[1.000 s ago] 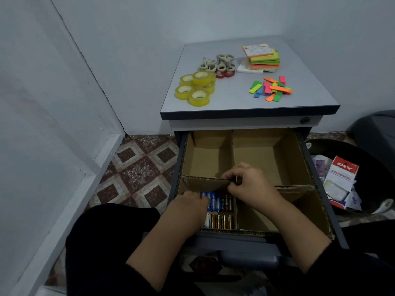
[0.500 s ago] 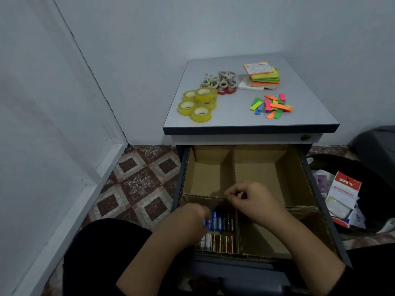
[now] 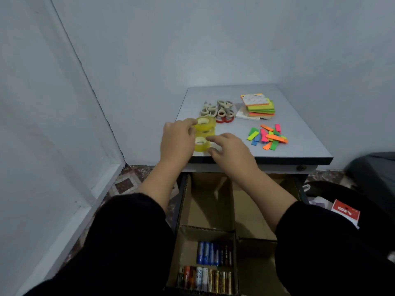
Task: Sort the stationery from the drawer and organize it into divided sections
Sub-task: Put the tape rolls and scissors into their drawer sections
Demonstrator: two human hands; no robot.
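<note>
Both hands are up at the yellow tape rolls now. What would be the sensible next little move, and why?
Probably lift the yellow tape rolls and carry them down into an empty cardboard section. The left hand already grips the top roll, the right hand reaches the lower one, and batteries fill the near-left section.

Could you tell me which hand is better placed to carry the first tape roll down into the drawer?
Left, probably. The left hand already pinches the top yellow tape roll, while the right hand only reaches toward the lower roll with open fingers.
</note>
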